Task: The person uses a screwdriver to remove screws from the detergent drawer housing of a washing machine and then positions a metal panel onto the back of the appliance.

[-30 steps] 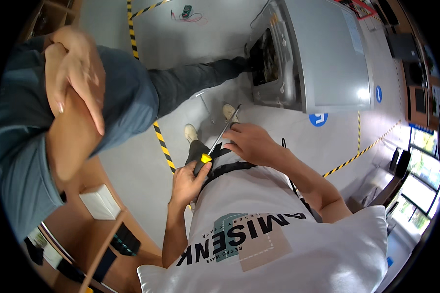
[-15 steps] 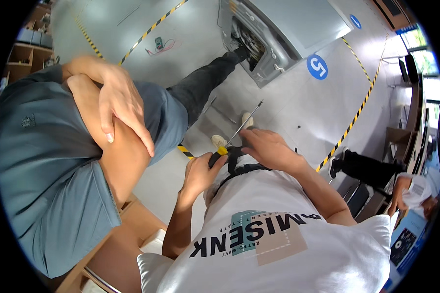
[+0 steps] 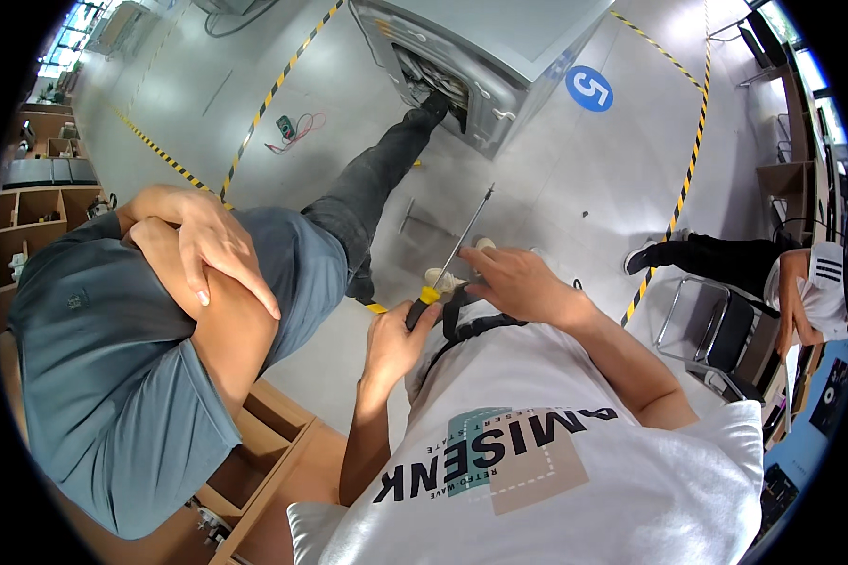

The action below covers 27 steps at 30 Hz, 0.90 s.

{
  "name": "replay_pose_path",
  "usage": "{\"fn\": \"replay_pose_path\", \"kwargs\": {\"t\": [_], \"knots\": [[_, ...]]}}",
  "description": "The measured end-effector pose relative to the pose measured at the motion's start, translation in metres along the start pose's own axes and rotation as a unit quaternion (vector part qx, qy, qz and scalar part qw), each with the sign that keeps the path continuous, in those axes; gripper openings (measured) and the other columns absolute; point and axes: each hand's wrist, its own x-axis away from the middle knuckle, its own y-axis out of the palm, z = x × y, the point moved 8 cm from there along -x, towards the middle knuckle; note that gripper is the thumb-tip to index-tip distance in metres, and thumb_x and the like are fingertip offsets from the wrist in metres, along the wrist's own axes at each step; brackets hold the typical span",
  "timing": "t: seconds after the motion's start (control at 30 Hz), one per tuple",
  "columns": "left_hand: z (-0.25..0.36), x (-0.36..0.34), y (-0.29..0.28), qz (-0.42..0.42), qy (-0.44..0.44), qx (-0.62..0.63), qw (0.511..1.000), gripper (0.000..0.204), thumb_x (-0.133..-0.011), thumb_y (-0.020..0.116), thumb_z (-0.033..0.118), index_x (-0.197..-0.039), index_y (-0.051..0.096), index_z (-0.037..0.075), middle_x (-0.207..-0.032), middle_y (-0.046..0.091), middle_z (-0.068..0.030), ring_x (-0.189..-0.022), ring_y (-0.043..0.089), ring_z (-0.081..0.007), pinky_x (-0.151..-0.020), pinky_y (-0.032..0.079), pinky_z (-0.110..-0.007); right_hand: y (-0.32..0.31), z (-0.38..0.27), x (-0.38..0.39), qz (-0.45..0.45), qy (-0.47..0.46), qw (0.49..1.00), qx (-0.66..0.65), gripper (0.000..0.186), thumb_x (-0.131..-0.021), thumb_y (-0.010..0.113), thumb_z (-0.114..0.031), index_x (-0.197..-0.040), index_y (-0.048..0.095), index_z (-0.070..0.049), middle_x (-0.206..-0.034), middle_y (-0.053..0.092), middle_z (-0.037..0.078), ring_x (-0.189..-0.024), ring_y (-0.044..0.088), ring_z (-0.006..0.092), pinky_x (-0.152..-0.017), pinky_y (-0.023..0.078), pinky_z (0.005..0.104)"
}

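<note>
In front of my waist, my left hand (image 3: 395, 341) is closed around the black and yellow handle of a long screwdriver (image 3: 431, 296). Its thin metal shaft points up and away, toward the floor ahead. My right hand (image 3: 521, 285) is beside the shaft, thumb and forefinger apart. The forefinger's tip lies at the shaft; whether it touches cannot be made out. Beyond the screwdriver stands a grey metal appliance cabinet (image 3: 499, 71) with an opening in its side.
At my left a person (image 3: 132, 377) with folded arms stretches one foot to the cabinet's opening. A multimeter (image 3: 285, 126) with leads and a T-shaped metal tool (image 3: 429, 224) lie on the floor. Right, another person (image 3: 806, 292) is near a black chair (image 3: 725, 330). Wooden compartments (image 3: 264, 424) stand lower left.
The view has shifted, with the cabinet now further left. My left hand still grips the screwdriver. My right fingertips have come closer to its shaft.
</note>
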Motion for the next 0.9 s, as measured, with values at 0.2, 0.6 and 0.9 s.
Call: {"fn": "replay_pose_path", "kwargs": {"t": [0.2,0.6,0.9], "knots": [[-0.003,0.01,0.015,0.018,-0.013,-0.005,1.0,0.041,-0.086,0.062,0.036,-0.071,0.059,-0.003,-0.053,0.052,-0.017,-0.046,0.047,-0.0309,-0.049,0.039,-0.038,-0.007,0.019,0.01,0.005,0.03,1.0,0.005,0.039,-0.082,0.063,-0.02,-0.114,0.047,-0.004,-0.081,0.061,0.012,-0.074,0.061,0.0289,-0.065,0.045,0.0407],[0.004,0.046,0.025,-0.016,0.047,-0.077,0.996,0.039,-0.085,0.064,0.035,-0.069,0.058,-0.001,-0.048,0.046,-0.0087,-0.047,0.044,-0.0164,-0.046,0.036,-0.032,0.02,0.085,0.062,0.068,0.181,0.886,-0.421,0.043,-0.088,0.059,-0.018,-0.125,0.045,-0.002,-0.089,0.062,0.007,-0.083,0.062,0.0161,-0.072,0.048,0.028],[-0.036,0.089,0.0,-0.09,0.145,-0.196,0.966,0.045,-0.083,0.063,0.043,-0.075,0.059,-0.001,-0.058,0.054,-0.0194,-0.057,0.055,-0.0383,-0.052,0.04,-0.042,0.066,0.035,0.128,0.24,0.212,0.725,-0.609,0.015,-0.091,0.057,-0.015,-0.093,0.061,-0.001,-0.078,0.064,0.004,-0.072,0.061,0.0122,-0.068,0.049,0.0252]]}}
